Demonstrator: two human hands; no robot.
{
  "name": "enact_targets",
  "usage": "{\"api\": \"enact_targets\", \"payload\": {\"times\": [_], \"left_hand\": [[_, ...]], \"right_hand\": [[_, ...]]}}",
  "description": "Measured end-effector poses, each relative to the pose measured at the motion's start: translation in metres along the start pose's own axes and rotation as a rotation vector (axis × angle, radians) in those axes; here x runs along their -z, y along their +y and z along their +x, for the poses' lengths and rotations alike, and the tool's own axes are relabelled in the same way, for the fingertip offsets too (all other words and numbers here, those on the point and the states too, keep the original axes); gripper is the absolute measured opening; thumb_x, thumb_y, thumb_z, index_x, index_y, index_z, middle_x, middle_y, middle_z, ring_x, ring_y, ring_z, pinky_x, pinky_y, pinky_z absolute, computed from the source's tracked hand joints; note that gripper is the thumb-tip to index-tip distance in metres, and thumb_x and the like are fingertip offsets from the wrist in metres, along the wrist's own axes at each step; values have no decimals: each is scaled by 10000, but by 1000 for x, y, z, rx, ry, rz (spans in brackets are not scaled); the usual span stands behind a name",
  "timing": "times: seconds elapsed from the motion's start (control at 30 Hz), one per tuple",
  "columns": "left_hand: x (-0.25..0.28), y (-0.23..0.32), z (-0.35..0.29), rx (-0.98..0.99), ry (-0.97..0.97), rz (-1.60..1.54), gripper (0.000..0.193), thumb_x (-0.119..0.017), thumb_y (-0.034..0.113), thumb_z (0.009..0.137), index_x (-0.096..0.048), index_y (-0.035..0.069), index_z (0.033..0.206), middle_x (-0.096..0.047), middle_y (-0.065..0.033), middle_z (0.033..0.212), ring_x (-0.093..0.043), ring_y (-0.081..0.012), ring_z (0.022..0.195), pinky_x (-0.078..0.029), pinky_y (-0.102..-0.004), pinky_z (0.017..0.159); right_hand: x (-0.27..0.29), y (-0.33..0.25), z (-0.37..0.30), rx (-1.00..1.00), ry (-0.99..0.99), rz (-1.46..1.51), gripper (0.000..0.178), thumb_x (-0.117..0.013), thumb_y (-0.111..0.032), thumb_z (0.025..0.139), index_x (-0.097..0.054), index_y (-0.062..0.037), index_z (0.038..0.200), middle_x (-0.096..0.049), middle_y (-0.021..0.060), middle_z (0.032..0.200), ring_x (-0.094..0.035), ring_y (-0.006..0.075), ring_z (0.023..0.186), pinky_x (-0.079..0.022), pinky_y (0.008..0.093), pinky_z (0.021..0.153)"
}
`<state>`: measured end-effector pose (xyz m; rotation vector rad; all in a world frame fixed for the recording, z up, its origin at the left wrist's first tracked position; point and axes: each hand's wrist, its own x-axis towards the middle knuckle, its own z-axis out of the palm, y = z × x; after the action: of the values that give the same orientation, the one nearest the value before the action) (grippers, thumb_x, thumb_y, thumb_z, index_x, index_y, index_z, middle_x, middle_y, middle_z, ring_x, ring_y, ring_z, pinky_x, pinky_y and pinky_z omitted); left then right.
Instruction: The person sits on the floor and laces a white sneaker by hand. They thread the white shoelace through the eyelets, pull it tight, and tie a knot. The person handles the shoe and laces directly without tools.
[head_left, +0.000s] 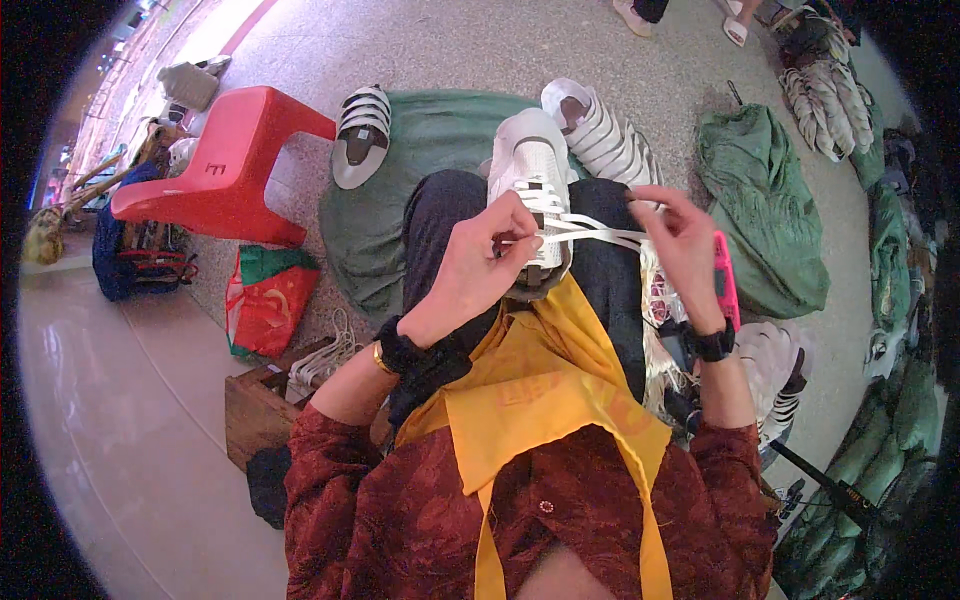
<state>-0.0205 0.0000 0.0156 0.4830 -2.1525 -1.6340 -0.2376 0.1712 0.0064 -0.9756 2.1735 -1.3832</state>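
A white sneaker (530, 150) rests on my lap between my knees, its toe pointing away from me. White shoelaces (590, 232) run from its eyelets toward the right. My left hand (487, 245) is at the shoe's left side, thumb and forefinger pinched on a lace. On the other side, my right hand (680, 240) has its thumb and fingers curled at the far end of the stretched laces. A yellow apron (545, 410) covers my lap below the shoe.
A red plastic chair (225, 165) stands at the left, near a red and green bag (270, 300). Stacked white shoes (610, 135) and a single shoe (362, 140) lie on green cloth (440, 120). Green sacks (760, 200) and bundled white shoes (825, 105) are at the right.
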Motion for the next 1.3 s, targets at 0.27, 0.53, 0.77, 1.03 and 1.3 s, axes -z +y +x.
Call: {"api": "enact_targets", "payload": {"times": [0.27, 0.53, 0.77, 1.03, 1.3], "left_hand": [[-2, 6, -1, -15, 28, 22, 147, -691, -16, 882, -555, 24, 920, -631, -31, 757, -595, -69, 696, -461, -257, 636], [3, -9, 0, -192, 142, 393, 161, -676, -52, 814, -557, 12, 901, -552, -106, 803, -589, -258, 757, -470, -348, 657], [0, -13, 3, -237, 155, 417, 167, -671, -57, 798, -563, 23, 897, -515, -115, 807, -545, -297, 758, -447, -383, 664], [-2, -13, 6, -229, 158, 420, 161, -664, -58, 801, -551, 24, 881, -510, -121, 817, -539, -307, 759, -445, -394, 670], [-4, -16, 5, -225, 201, 455, 175, -665, -64, 795, -554, 17, 902, -506, -130, 842, -548, -320, 813, -457, -398, 711]], "right_hand": [[-58, -41, -11, 99, -433, 263, 139, -698, -7, 886, -685, 2, 1024, -704, 51, 892, -655, 100, 734, -526, 266, 633], [-58, -41, -11, 208, -146, -133, 82, -731, -70, 838, -684, -4, 851, -668, 133, 805, -653, 280, 673, -518, 369, 614], [-60, -45, -10, 288, -140, -283, 80, -689, -69, 858, -647, -4, 880, -638, 160, 810, -647, 354, 739, -517, 434, 657], [-66, -46, -5, 298, -151, -375, 81, -669, -63, 850, -618, 0, 858, -627, 177, 805, -643, 383, 765, -511, 454, 672], [-77, -32, -2, 33, -158, -42, 150, -692, -120, 881, -685, 31, 879, -693, 147, 745, -678, 227, 646, -524, 348, 616]]}}
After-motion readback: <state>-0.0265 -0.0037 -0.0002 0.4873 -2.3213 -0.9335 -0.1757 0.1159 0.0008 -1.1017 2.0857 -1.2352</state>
